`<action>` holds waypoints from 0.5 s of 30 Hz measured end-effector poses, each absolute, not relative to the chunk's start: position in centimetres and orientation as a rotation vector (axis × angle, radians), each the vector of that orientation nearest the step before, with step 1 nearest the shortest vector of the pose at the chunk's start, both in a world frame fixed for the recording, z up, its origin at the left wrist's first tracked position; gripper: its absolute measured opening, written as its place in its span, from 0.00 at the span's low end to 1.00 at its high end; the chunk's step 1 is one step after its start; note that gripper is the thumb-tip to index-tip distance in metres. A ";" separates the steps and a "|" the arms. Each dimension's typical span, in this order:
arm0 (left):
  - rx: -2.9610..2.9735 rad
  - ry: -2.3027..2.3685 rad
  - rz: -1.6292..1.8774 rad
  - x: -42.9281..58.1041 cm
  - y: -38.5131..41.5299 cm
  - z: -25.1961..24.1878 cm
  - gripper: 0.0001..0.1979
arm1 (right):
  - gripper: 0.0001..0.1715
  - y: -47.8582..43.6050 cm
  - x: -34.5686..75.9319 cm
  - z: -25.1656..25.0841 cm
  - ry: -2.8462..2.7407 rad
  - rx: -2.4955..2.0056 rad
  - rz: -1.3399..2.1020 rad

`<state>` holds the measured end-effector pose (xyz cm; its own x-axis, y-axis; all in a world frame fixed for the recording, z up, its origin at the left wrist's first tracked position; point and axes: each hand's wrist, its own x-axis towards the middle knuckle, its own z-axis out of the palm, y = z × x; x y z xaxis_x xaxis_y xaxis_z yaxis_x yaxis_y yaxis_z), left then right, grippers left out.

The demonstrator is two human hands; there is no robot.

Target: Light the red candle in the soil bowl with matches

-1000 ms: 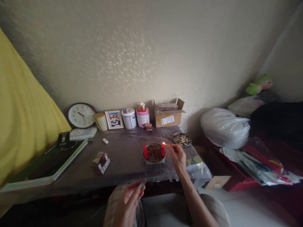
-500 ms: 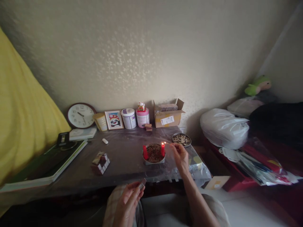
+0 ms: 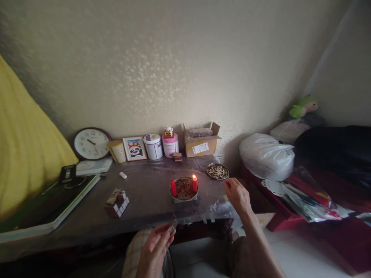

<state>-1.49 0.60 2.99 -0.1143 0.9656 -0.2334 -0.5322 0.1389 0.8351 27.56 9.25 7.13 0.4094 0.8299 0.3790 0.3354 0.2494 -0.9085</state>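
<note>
"Where are the candles (image 3: 194, 185)?"

"Both stand in the bowl (image 3: 184, 200) of dark grains (image 3: 183, 190), on the desk (image 3: 147, 193) in front of me. The right one carries a flame (image 3: 194, 177); on the left one (image 3: 173, 188) I see none."

"And your fingers?"

"The fingers of my right hand (image 3: 239, 196) curl in just beside the dish (image 3: 217, 178) of matches (image 3: 218, 171). Their tips are hard to read: I cannot tell how tightly they close or whether a match is between them. The fingers of my left hand (image 3: 155, 244) close lightly around a small box (image 3: 173, 226), low at the desk's near edge."

"How do you work this well?"

"I think it pays to keep my right wrist out to the side, off the flame, and to move slowly so no draught bends it. Any match I hold, I should treat as hot and keep off the plastic sheet (image 3: 222, 207). The small box belongs away from heat, too."

"And farther out?"

"The carton (image 3: 201, 148) behind and the white bag (image 3: 266, 156) on the right could probably burn, so sparks must not reach them."
</note>
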 end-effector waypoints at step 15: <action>0.513 1.034 1.214 -1.8 2.1 -1.4 0.20 | 0.16 16.1 31.5 -0.7 -0.968 -1.546 0.321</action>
<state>-1.84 2.14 -1.42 -0.0004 0.9294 -0.3690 -0.5125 0.3167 0.7982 31.55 16.10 -0.71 0.6127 0.7239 0.3170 0.3907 0.0712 -0.9177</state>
